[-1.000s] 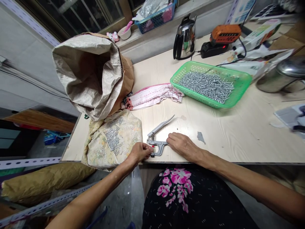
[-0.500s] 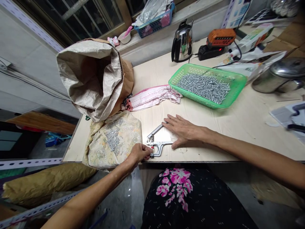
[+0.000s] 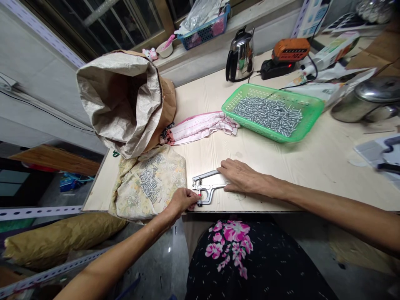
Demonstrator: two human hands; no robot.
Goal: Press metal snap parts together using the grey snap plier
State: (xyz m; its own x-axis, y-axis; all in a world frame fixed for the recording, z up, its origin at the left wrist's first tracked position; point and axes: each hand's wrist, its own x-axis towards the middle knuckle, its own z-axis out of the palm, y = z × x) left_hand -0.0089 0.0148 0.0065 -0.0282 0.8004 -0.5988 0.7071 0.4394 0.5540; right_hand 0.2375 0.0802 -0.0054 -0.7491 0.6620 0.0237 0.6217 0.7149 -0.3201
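Note:
Snap-fastener pliers [image 3: 208, 188] lie on the table near its front edge, handles pointing right. My right hand [image 3: 239, 177] is closed round both handle ends. At the jaw end, my left hand [image 3: 185, 200] pinches with thumb and forefinger; a small red bit shows there, and what the fingertips hold is too small to make out. Left of it, a patterned cloth [image 3: 173, 175] bears a scatter of small metal pins [image 3: 150, 183]. Many similar metal pieces [image 3: 268, 112] fill a green plastic basket [image 3: 308, 131] farther back on the right.
A large open paper sack [image 3: 125, 100] stands at the back left, beside a pink-and-white cloth [image 3: 200, 129]. Along the back are a steel kettle [image 3: 242, 54] and an orange battery [image 3: 290, 50] on a charger. A lidded metal pot [image 3: 365, 100] stands at the right.
My right hand has closed from spread fingers round the handles, and the upper handle has swung down toward the lower one. My left hand stays at the jaws.

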